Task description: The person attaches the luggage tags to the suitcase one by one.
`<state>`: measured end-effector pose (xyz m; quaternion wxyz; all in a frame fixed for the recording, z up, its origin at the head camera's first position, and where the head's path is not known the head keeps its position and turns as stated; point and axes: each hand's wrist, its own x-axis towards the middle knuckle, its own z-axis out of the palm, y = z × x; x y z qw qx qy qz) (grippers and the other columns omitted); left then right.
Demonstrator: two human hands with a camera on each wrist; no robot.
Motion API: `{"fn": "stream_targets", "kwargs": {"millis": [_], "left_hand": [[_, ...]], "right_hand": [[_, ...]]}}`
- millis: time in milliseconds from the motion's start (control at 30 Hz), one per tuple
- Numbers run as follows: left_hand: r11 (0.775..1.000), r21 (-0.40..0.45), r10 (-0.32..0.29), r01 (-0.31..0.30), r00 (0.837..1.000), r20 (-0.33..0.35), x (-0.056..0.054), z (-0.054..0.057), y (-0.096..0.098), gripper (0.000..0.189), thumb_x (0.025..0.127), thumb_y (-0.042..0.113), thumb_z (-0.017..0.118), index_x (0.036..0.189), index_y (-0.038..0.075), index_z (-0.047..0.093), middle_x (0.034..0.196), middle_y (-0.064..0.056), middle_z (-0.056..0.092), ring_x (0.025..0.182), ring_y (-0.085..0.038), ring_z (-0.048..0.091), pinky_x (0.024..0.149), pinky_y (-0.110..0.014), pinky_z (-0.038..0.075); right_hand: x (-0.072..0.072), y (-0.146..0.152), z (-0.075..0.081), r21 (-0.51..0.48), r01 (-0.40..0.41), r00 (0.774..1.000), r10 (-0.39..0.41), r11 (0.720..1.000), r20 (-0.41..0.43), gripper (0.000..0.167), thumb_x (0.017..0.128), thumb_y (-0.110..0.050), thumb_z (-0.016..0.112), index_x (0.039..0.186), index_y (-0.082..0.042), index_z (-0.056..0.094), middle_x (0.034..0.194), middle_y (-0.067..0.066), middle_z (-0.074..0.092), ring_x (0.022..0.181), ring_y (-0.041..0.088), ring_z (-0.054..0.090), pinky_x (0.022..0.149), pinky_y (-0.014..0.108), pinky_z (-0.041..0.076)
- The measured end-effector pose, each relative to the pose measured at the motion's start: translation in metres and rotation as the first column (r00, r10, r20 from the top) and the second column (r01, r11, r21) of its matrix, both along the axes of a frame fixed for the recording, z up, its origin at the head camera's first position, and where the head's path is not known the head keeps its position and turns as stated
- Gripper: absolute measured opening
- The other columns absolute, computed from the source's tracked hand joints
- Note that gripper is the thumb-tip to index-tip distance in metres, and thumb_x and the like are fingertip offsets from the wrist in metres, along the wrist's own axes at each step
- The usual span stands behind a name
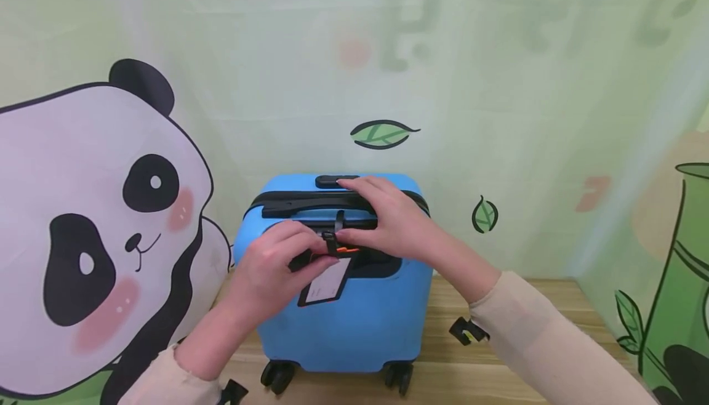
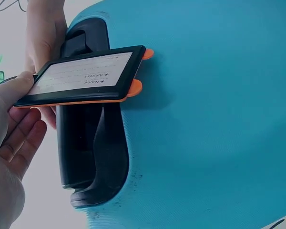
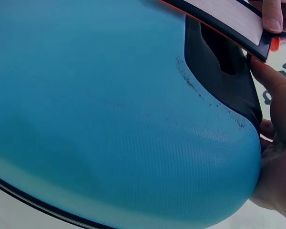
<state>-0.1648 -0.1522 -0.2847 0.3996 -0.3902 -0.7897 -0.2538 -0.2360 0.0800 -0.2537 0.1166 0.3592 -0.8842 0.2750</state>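
A blue suitcase stands upright with its black carry handle on the near upper face. A luggage tag with a white name-and-address card, black frame and orange edging hangs there by a black strap. My left hand pinches the tag's strap end between thumb and index finger; its other fingers curl loosely below the tag in the left wrist view. My right hand reaches over the suitcase top with fingers spread, thumb tip at the strap beside the handle and index fingertip near the black top piece.
The suitcase rests on a wood-grain surface on black wheels. Behind it hangs a pale green backdrop printed with leaves and a large panda at left. Black clips sit by both sleeves.
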Motion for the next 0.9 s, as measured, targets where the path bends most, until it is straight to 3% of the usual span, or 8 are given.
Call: {"fn": "stream_targets", "kwargs": {"millis": [367,533,767,900], "left_hand": [[0.999,0.007,0.044,-0.044,0.999,0.006,-0.006,-0.002,-0.004,0.028,0.073,0.003,0.098,0.090,0.008,0.076,0.092,-0.003,0.073,0.088,-0.018,0.069,0.076,-0.036,0.063],[0.999,0.009,0.051,-0.050,0.998,-0.034,-0.008,-0.005,-0.003,0.030,0.072,0.004,0.098,0.091,0.009,0.075,0.093,-0.003,0.072,0.088,-0.019,0.068,0.074,-0.036,0.062],[0.999,0.007,0.051,-0.051,0.990,-0.129,-0.006,-0.011,0.002,0.033,0.070,0.003,0.099,0.096,0.006,0.078,0.098,-0.007,0.072,0.091,-0.025,0.070,0.076,-0.041,0.063],[0.998,0.006,0.055,-0.055,0.992,-0.115,-0.005,-0.013,0.005,0.030,0.072,0.001,0.098,0.095,0.007,0.078,0.099,-0.007,0.074,0.094,-0.025,0.069,0.082,-0.043,0.063]], "right_hand": [[-0.011,-0.007,0.012,0.047,-0.039,0.998,0.037,0.998,0.047,0.070,0.095,-0.040,0.083,0.154,-0.014,0.058,0.153,0.008,0.061,0.138,0.027,0.057,0.112,0.048,0.051],[-0.012,-0.007,0.009,0.024,-0.069,0.996,0.067,0.997,0.051,0.062,0.095,-0.037,0.083,0.149,-0.011,0.063,0.146,0.008,0.066,0.129,0.026,0.063,0.108,0.045,0.054],[-0.011,-0.008,0.009,0.030,-0.068,0.997,0.067,0.997,0.042,0.059,0.096,-0.035,0.083,0.147,-0.012,0.065,0.145,0.007,0.068,0.130,0.025,0.064,0.107,0.044,0.055],[-0.010,-0.007,0.010,0.034,-0.059,0.997,0.057,0.998,0.059,0.059,0.096,-0.035,0.082,0.147,-0.012,0.065,0.146,0.007,0.067,0.132,0.025,0.063,0.109,0.045,0.054]]}}
